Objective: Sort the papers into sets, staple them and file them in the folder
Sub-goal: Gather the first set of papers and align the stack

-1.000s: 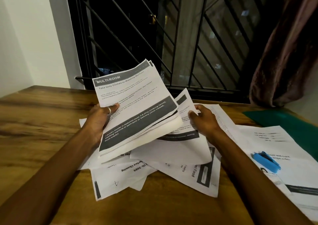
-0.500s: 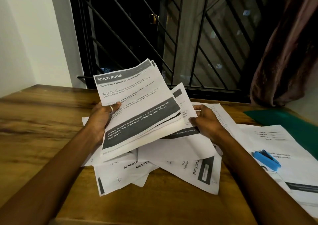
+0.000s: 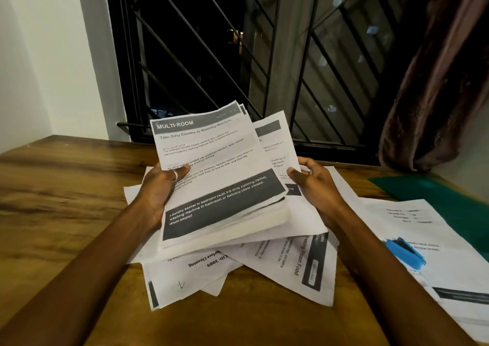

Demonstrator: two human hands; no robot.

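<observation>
Your left hand [image 3: 156, 194] grips the "MULTI-ROOM" paper stack [image 3: 219, 186], fingers beneath and thumb on top, raised off the worktop [image 3: 66, 200] | your right hand [image 3: 315, 186] pinches a single sheet [image 3: 272, 144] just behind that stack | loose papers [image 3: 291, 266] lie heaped underneath | a blue stapler [image 3: 404, 253] rests on sheets at right, near the green folder [image 3: 436, 197]

Left hand [image 3: 156, 194] and right hand [image 3: 315, 186] are bare, as are the left forearm [image 3: 79, 271] and right forearm [image 3: 391, 266], uncovered all the way to the frame edge. One ring [image 3: 174, 174] on the left thumb: narrow, plain, silver-coloured band near the knuckle, showing a dull highlight. Nails cut short; right thumbnail [image 3: 291, 171] rounded at the tip.
</observation>
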